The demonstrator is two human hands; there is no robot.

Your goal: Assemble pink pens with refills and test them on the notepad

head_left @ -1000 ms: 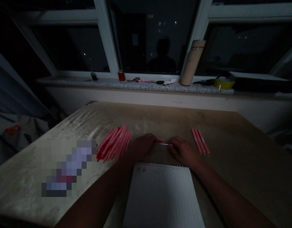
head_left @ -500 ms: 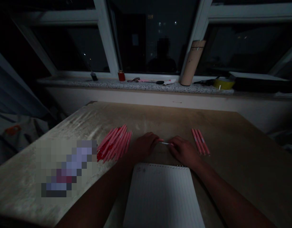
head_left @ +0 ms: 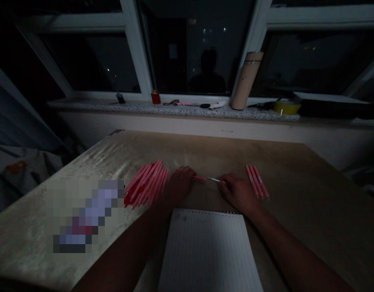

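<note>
Above the notepad, my left hand [head_left: 183, 179] is closed on a slim pink pen piece [head_left: 200, 177] that points right. Facing it, my right hand [head_left: 235, 190] pinches a pen part with a thin whitish rod [head_left: 213, 179] pointing left; a bit of pink shows at my fingertips. The two ends are almost in line and very close; whether they touch, I cannot tell. A pile of pink pens [head_left: 149, 182] lies left of my left hand. Three pink pens [head_left: 256, 181] lie side by side just right of my right hand.
A lined spiral notepad [head_left: 209, 251] lies between my forearms on the table [head_left: 308, 227]. A blurred-out long object [head_left: 92, 215] is at left. Along the windowsill [head_left: 129, 106] stand a red jar [head_left: 155, 97], a tall tube [head_left: 247, 81] and yellow tape [head_left: 286, 107].
My left hand has shifted slightly left, baring more of the pink piece. The whitish rod in my right hand has come up nearly in line with it. The pen groups have not moved.
</note>
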